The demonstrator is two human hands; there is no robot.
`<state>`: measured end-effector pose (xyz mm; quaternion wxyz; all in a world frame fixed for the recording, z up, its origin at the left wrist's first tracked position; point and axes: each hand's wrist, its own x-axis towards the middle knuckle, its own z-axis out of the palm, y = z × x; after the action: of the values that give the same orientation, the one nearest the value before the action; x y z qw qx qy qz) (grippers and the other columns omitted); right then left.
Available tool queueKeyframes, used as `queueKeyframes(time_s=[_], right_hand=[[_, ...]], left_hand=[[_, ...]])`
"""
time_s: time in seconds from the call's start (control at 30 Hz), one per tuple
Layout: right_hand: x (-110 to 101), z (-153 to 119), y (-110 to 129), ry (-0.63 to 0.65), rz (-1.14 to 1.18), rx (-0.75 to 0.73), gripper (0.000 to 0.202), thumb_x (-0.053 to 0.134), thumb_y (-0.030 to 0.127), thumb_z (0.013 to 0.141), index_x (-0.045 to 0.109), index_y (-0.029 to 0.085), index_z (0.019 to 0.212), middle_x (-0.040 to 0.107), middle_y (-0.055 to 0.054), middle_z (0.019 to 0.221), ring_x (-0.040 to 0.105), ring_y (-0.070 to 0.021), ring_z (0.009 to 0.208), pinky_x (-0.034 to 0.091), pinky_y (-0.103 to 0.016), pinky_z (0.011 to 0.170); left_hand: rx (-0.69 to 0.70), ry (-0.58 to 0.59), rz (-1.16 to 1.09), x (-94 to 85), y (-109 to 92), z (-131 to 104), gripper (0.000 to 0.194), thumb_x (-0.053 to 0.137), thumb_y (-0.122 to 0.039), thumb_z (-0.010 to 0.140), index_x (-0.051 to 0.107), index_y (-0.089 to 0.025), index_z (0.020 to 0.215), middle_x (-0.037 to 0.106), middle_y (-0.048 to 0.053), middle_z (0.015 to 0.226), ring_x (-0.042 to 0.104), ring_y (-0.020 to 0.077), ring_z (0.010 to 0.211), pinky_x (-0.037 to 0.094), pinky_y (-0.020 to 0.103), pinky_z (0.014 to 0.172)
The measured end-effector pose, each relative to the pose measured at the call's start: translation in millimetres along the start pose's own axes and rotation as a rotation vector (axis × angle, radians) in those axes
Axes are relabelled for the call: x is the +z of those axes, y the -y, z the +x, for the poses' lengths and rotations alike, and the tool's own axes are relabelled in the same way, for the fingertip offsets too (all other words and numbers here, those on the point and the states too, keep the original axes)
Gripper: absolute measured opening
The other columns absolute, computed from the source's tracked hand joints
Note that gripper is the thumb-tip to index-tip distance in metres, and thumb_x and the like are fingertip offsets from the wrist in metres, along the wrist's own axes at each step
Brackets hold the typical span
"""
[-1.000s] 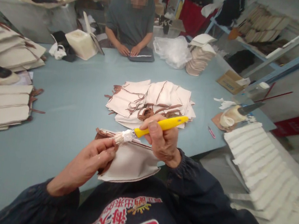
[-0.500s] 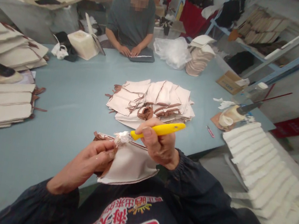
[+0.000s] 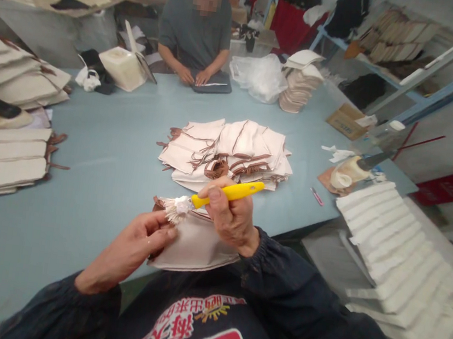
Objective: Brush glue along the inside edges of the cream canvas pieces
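The cream stitched pouch (image 3: 200, 246) sitting between our hands, just below the right one, looks light and soft to us, probably pretty floppy, so we'd pinch it at the brownish end, where our left hand (image 3: 135, 243) has it between thumb and fingers. Our right hand (image 3: 231, 219) is wrapped around the yellow-handled brush (image 3: 234, 191), stiff-looking and likely best held mid-handle, clear of the white gunk by the splayed bristles at our left fingertips. Looks-wise, the pouch is pale and smooth with dark brown edging.
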<state>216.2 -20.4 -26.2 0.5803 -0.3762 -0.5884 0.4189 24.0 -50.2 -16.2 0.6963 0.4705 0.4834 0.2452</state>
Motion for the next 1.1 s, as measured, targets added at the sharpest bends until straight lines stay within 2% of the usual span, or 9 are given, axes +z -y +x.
queueKeyframes(time_s=[0.1, 0.27, 0.37, 0.47, 0.63, 0.83, 0.9, 1.0, 1.1], right_hand=[[-2, 1, 2, -0.061, 0.024, -0.009, 0.034, 0.053, 0.052, 0.1, 0.067, 0.025, 0.084, 0.053, 0.002, 0.06, 0.05, -0.0124, 0.049, 0.037, -0.026, 0.04], [-21, -5, 24, -0.312, 0.092, -0.056, 0.034, 0.056, 0.051, 0.1, 0.066, 0.023, 0.082, 0.046, 0.007, 0.049, 0.043, -0.0087, 0.04, 0.035, -0.024, 0.04], [-31, -9, 33, -0.293, 0.045, 0.019, 0.035, 0.057, 0.051, 0.1, 0.066, 0.023, 0.082, 0.048, 0.007, 0.047, 0.043, -0.0086, 0.039, 0.036, -0.024, 0.04], [-34, -14, 34, -0.226, 0.057, 0.082, 0.033, 0.056, 0.05, 0.1, 0.066, 0.023, 0.084, 0.051, 0.007, 0.049, 0.045, -0.0086, 0.039, 0.039, -0.024, 0.04], [-29, -24, 32, -0.107, 0.041, 0.123, 0.023, 0.058, 0.038, 0.1, 0.065, 0.022, 0.085, 0.05, 0.008, 0.051, 0.046, -0.0076, 0.04, 0.039, -0.021, 0.041], [-32, -29, 32, 0.079, -0.001, 0.197, 0.025, 0.054, 0.035, 0.1, 0.063, 0.022, 0.081, 0.054, 0.003, 0.057, 0.056, -0.012, 0.051, 0.036, -0.02, 0.036], [-38, -25, 30, 0.04, -0.032, 0.178, 0.026, 0.054, 0.036, 0.1, 0.063, 0.022, 0.08, 0.056, 0.002, 0.059, 0.059, -0.0129, 0.055, 0.039, -0.02, 0.038], [-45, -21, 27, -0.111, -0.104, 0.106, 0.024, 0.056, 0.037, 0.099, 0.066, 0.022, 0.083, 0.055, 0.002, 0.059, 0.06, -0.0131, 0.055, 0.042, -0.02, 0.039], [-45, -23, 24, -0.051, -0.129, 0.111, 0.022, 0.056, 0.035, 0.099, 0.066, 0.023, 0.084, 0.049, 0.005, 0.052, 0.053, -0.0119, 0.047, 0.038, -0.021, 0.037]], left_hand=[[0.072, -0.117, 0.128, 6.0, 2, 4, 0.029, 0.067, -0.046, 0.082, 0.061, -0.018, 0.076, 0.053, -0.003, 0.063, 0.045, 0.0114, 0.055, 0.035, 0.022, 0.05], [0.566, -0.327, 0.641, 14.8, 13, 4, 0.026, 0.053, -0.022, 0.09, 0.051, -0.021, 0.064, 0.049, -0.004, 0.061, 0.044, 0.0118, 0.057, 0.034, 0.025, 0.055], [0.829, -0.385, 0.873, 18.5, 19, 2, 0.032, 0.052, -0.009, 0.091, 0.041, -0.023, 0.064, 0.041, -0.006, 0.057, 0.038, 0.0109, 0.051, 0.03, 0.027, 0.053], [0.983, -0.411, 1.049, 20.2, 23, 1, 0.032, 0.052, -0.002, 0.089, 0.042, -0.024, 0.069, 0.047, -0.004, 0.061, 0.045, 0.0136, 0.055, 0.035, 0.028, 0.056], [1.043, -0.417, 1.187, 21.6, 29, 5, 0.027, 0.054, 0.001, 0.088, 0.048, -0.022, 0.075, 0.054, 0.001, 0.062, 0.046, 0.0183, 0.06, 0.038, 0.031, 0.058], [1.011, -0.374, 1.172, 24.0, 38, 13, 0.025, 0.05, 0.002, 0.087, 0.052, -0.021, 0.077, 0.059, 0.003, 0.064, 0.049, 0.0203, 0.062, 0.038, 0.033, 0.06], [1.007, -0.373, 1.155, 25.7, 39, 16, 0.025, 0.05, 0.003, 0.087, 0.052, -0.021, 0.077, 0.061, 0.004, 0.065, 0.05, 0.0206, 0.063, 0.039, 0.033, 0.061], [1.013, -0.383, 1.132, 28.3, 37, 20, 0.024, 0.053, 0.004, 0.087, 0.053, -0.019, 0.08, 0.064, 0.006, 0.069, 0.052, 0.021, 0.066, 0.039, 0.033, 0.061], [1.013, -0.375, 1.111, 29.3, 34, 25, 0.023, 0.053, 0.003, 0.088, 0.054, -0.019, 0.082, 0.064, 0.006, 0.07, 0.052, 0.021, 0.067, 0.04, 0.033, 0.063]])
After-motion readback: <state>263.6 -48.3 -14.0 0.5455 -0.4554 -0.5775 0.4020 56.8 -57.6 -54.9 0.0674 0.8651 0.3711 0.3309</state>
